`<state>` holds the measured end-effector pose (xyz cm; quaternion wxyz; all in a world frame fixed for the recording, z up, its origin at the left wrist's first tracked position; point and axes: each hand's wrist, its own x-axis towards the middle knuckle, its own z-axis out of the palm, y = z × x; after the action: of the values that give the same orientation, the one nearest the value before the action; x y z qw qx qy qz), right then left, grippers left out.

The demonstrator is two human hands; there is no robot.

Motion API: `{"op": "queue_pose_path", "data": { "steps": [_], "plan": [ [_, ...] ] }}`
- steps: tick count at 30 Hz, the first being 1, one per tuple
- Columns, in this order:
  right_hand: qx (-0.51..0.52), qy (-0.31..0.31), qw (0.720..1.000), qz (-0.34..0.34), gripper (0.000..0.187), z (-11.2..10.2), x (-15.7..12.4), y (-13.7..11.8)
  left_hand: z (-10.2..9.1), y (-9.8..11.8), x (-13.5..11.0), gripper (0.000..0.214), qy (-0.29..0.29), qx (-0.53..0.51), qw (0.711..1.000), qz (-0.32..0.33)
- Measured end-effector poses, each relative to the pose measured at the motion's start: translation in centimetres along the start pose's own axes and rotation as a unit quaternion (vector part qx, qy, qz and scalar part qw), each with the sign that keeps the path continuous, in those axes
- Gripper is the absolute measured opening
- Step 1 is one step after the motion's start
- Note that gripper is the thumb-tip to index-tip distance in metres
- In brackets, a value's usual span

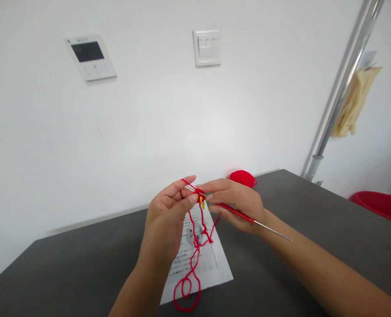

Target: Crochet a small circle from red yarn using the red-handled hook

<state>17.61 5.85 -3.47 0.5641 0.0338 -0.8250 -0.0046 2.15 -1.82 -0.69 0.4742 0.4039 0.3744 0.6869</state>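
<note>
Nearest the viewer, loose red yarn (198,278) forms loops over a printed sheet (217,263) and past its near edge; whether the loops hang or lie cannot be determined. The sheet lies on the dark desk (288,220).

Above the sheet, the left hand (169,206) is partly closed, thumb and fingers pinching a small red crocheted piece (199,193), with a strand over the raised index finger. A yellow marker (202,204) hangs at the piece. The right hand (240,200) is closed about the red handle of a crochet hook (236,212); one metal end reaches the piece, the other projects over the forearm.

Beyond the hands, a red yarn ball (242,178) sits at the desk's far edge, near the wall (149,123). To the right are a red basin (382,206), a metal pole (342,97) and a hanging cream-coloured item (357,103). A screen panel (91,58) and a switch (207,47) are wall-mounted.
</note>
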Motion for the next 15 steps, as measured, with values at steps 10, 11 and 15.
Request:
{"op": "queue_pose_path", "data": {
  "steps": [10,11,15],
  "plan": [
    [-0.11,0.024,0.994,0.004,0.007,2.1,-0.5,0.1,-1.7,-1.7,1.1,0.031,0.057,0.351,0.905,0.236],
    [-0.102,0.021,0.995,0.007,0.007,2.0,-0.4,0.0,-2.1,-1.6,1.3,0.03,0.059,0.403,0.873,0.269],
    [-0.063,-0.006,0.997,0.046,0.01,1.7,-0.3,-0.3,-3.3,-1.4,2.5,0.025,0.047,0.505,0.785,0.355]
  ]
}}
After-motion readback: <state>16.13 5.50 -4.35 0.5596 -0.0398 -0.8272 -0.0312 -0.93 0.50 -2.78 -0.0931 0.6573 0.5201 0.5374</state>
